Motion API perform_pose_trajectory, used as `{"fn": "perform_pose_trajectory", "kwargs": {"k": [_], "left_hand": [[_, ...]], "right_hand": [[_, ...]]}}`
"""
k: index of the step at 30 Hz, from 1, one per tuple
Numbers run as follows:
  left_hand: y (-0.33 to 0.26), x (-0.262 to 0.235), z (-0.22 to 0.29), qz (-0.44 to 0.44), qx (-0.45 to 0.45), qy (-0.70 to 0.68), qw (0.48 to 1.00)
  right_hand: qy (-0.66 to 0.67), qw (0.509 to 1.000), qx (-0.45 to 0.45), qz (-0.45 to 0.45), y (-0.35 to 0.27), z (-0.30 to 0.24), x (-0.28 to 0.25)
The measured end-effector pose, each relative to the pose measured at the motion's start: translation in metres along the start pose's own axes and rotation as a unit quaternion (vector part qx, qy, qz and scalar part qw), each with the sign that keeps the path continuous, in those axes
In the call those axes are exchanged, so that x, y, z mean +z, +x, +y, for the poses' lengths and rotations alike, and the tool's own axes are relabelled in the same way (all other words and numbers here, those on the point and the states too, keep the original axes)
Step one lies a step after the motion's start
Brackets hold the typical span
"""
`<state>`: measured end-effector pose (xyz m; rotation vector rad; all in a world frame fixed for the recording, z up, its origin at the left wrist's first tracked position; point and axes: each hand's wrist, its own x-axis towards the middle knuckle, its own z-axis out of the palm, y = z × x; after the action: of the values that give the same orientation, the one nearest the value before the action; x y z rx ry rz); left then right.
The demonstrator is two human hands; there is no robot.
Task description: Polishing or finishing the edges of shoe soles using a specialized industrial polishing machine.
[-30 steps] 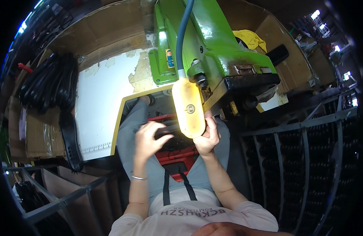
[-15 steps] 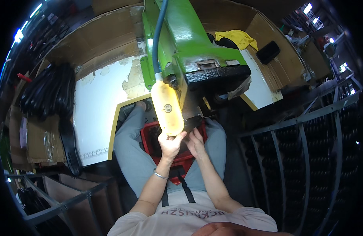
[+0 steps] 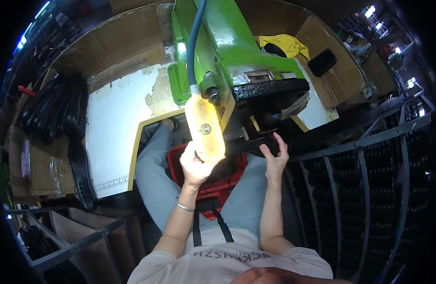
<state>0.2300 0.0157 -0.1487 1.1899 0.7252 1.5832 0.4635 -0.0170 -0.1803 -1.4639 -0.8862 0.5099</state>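
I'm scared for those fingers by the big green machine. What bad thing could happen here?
1. The right hand reaches up under the black head of the green machine; if that part came down, fingers might get pinched.
2. The left hand sits right under the yellowish cover, over the red bin, so it could probably bump hard metal.
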Motion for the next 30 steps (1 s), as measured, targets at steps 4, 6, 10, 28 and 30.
{"fn": "perform_pose_trajectory", "kwargs": {"k": [4,6,10,28,30], "left_hand": [[0.01,-0.021,0.031,-0.025,0.007,0.142,0.989],[0.005,-0.035,0.023,0.028,-0.005,0.048,0.998],[-0.007,-0.07,0.017,0.092,-0.03,-0.094,0.991],[0.003,-0.073,0.047,-0.025,0.141,0.378,0.915],[0.017,-0.04,0.048,-0.029,0.189,0.391,0.9]], "right_hand": [[-0.008,0.995,-0.098,-0.032,0.007,-0.029,0.0],[0.012,0.994,-0.104,-0.044,0.002,-0.045,0.007],[0.085,0.983,-0.144,-0.072,-0.008,-0.05,0.024],[0.142,0.953,-0.251,-0.091,-0.009,-0.047,0.034],[0.136,0.961,-0.238,-0.047,0.002,-0.044,0.019]]}}
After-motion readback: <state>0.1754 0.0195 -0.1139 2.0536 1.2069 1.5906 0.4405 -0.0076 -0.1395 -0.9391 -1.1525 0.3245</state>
